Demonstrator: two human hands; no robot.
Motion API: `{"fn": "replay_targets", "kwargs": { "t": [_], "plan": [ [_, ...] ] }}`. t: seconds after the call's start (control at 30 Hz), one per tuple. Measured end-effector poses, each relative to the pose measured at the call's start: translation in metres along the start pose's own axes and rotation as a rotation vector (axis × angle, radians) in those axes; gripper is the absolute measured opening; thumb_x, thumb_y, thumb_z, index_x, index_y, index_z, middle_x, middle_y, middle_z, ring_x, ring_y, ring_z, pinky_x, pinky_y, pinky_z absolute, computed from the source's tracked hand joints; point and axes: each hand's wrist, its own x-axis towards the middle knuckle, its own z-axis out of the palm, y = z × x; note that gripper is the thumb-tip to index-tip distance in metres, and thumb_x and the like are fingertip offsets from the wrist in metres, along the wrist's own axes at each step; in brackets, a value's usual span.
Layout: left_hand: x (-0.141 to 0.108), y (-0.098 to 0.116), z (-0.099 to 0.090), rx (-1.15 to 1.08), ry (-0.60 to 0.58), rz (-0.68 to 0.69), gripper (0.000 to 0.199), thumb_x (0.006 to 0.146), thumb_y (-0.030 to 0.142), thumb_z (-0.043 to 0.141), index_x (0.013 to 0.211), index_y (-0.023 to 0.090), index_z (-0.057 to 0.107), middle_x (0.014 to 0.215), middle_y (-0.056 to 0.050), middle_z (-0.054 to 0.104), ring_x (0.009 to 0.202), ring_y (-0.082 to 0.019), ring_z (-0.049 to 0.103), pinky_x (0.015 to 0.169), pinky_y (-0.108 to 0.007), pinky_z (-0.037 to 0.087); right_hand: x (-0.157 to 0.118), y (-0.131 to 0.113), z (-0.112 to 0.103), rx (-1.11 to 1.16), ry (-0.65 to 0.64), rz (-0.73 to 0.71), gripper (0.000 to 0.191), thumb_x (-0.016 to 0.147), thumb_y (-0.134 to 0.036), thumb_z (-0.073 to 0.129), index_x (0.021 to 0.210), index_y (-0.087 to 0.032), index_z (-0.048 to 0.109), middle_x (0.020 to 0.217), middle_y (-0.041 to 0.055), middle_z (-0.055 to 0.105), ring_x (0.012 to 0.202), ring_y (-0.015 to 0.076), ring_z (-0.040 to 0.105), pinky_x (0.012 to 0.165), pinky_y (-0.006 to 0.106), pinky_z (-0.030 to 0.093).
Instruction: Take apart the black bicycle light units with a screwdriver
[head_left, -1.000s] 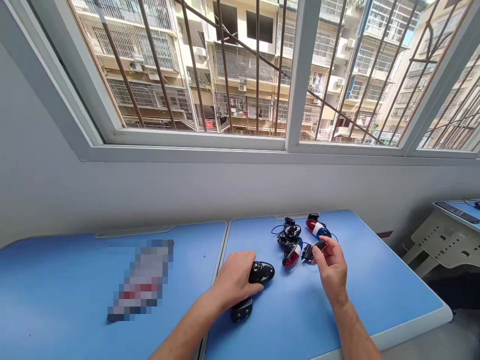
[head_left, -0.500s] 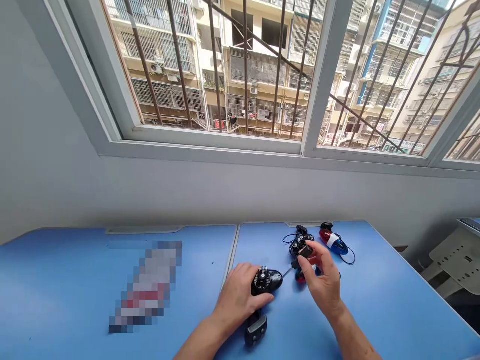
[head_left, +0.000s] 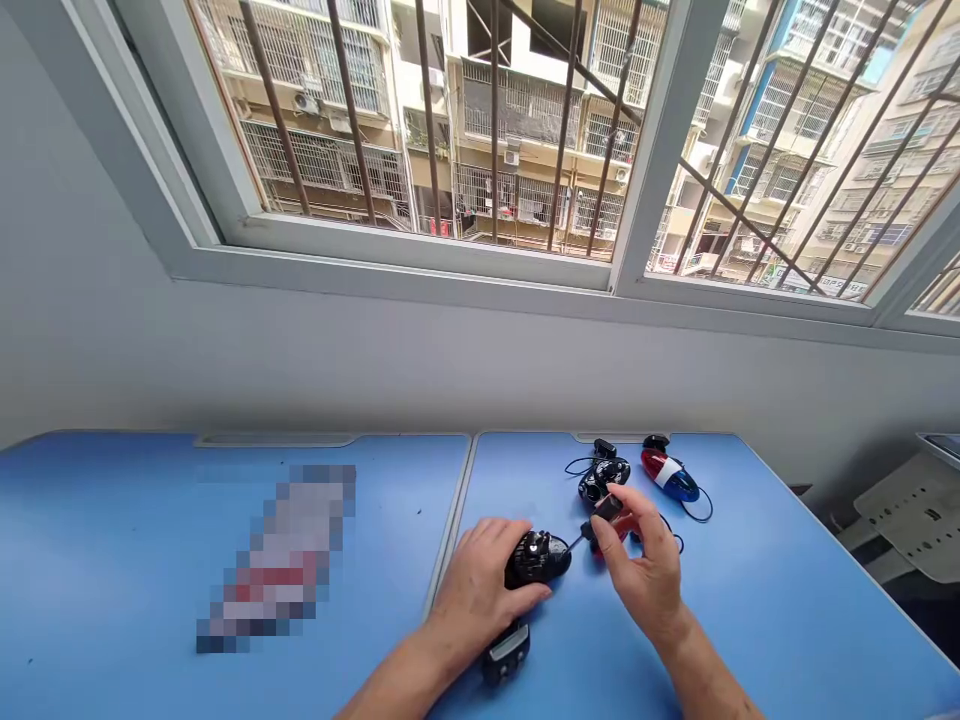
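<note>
My left hand (head_left: 484,585) is wrapped round a glossy black oval device (head_left: 538,558) above the blue table. Between the fingertips of my right hand (head_left: 641,560) is the black handle of a screwdriver (head_left: 606,509), whose thin shaft points down-left and meets the right end of the device. A second black part with a grey strip (head_left: 506,653) is below my left hand, by the wrist. Partly hidden behind my right hand lies a red item (head_left: 622,525) with a dark cable.
A black device with a cable (head_left: 604,478) and a red, white and blue oval one (head_left: 669,475) lie towards the back of the blue table (head_left: 810,600). A blurred packet (head_left: 289,550) is on the left. Wall and barred window stand behind.
The black device in my left hand has tilted, its round ridged top now turned more away. The whole view has shifted slightly. Both hands keep their holds.
</note>
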Motion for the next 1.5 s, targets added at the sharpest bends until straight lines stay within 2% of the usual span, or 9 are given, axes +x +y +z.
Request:
{"fn": "replay_targets", "kwargs": {
  "t": [0.13,0.47,0.6,0.8,1.13,1.2,1.3,1.4,1.5],
  "plan": [
    [0.0,-0.001,0.002,0.016,-0.003,0.005,0.05,0.066,0.025,0.08,0.113,0.022,0.063,0.098,-0.006,0.065,0.095,-0.029,0.058,0.083,-0.041,0.046,0.0,0.001,0.001,-0.003,0.012,0.0,0.029,0.085,-0.022,0.061,0.114,-0.025,0.059,0.088,0.0015,0.069,0.052,0.0114,0.061,0.049,0.026,0.054],
    [0.0,0.001,0.0,0.014,-0.011,-0.006,0.05,0.065,0.026,0.082,0.112,0.022,0.064,0.097,-0.006,0.065,0.096,-0.029,0.058,0.084,-0.041,0.046,-0.001,0.001,0.0,-0.021,-0.013,-0.017,0.029,0.086,-0.022,0.061,0.115,-0.025,0.058,0.089,0.0021,0.07,0.055,0.0126,0.063,0.051,0.027,0.055],
    [0.0,0.0,0.001,0.008,-0.008,0.006,0.049,0.066,0.027,0.081,0.111,0.022,0.064,0.098,-0.006,0.065,0.095,-0.029,0.057,0.084,-0.041,0.046,0.0,-0.001,-0.001,-0.036,-0.013,-0.078,0.031,0.086,-0.019,0.06,0.116,-0.025,0.058,0.09,0.0024,0.069,0.056,0.0123,0.062,0.05,0.026,0.054],
    [-0.001,-0.002,0.004,0.005,-0.001,0.016,0.049,0.066,0.025,0.081,0.112,0.021,0.063,0.096,-0.005,0.064,0.093,-0.028,0.057,0.082,-0.041,0.046,0.003,0.0,-0.002,0.008,-0.038,-0.211,0.038,0.087,-0.011,0.058,0.122,-0.023,0.054,0.093,0.0054,0.068,0.069,0.0147,0.065,0.051,0.025,0.054],
    [0.0,0.003,0.001,0.024,-0.016,0.012,0.048,0.067,0.024,0.081,0.112,0.018,0.064,0.095,-0.006,0.064,0.093,-0.029,0.057,0.083,-0.041,0.047,0.0,0.006,0.005,0.072,-0.114,-0.125,0.039,0.09,-0.012,0.053,0.127,-0.025,0.051,0.104,0.0073,0.063,0.076,0.0154,0.063,0.052,0.024,0.053],
    [0.001,0.004,0.001,0.017,-0.011,0.012,0.047,0.067,0.024,0.081,0.111,0.018,0.063,0.095,-0.006,0.064,0.094,-0.028,0.057,0.083,-0.041,0.047,0.002,0.004,0.01,0.069,-0.087,-0.165,0.036,0.09,-0.016,0.055,0.125,-0.025,0.052,0.104,0.008,0.063,0.08,0.0169,0.062,0.055,0.026,0.054],
    [0.002,0.005,0.001,0.009,-0.007,0.009,0.046,0.068,0.023,0.08,0.111,0.018,0.064,0.095,-0.006,0.065,0.095,-0.028,0.057,0.084,-0.041,0.047,0.006,0.003,0.015,0.04,-0.023,-0.184,0.031,0.089,-0.021,0.06,0.119,-0.025,0.055,0.098,0.0061,0.062,0.071,0.0147,0.058,0.054,0.026,0.053],
    [0.002,0.005,0.001,0.01,-0.011,0.007,0.047,0.067,0.023,0.081,0.111,0.019,0.064,0.096,-0.006,0.065,0.094,-0.029,0.058,0.084,-0.041,0.047,0.007,0.003,0.014,0.046,-0.044,-0.125,0.03,0.089,-0.017,0.059,0.118,-0.025,0.056,0.094,0.0043,0.062,0.065,0.012,0.058,0.052,0.024,0.052],
    [0.002,0.005,0.001,0.02,-0.018,-0.001,0.048,0.067,0.024,0.082,0.112,0.018,0.064,0.095,-0.006,0.065,0.093,-0.029,0.058,0.083,-0.041,0.047,0.005,0.002,0.01,0.09,-0.091,-0.085,0.037,0.089,-0.012,0.055,0.124,-0.026,0.052,0.096,0.0049,0.065,0.074,0.0139,0.063,0.053,0.023,0.052]
  ]
}}
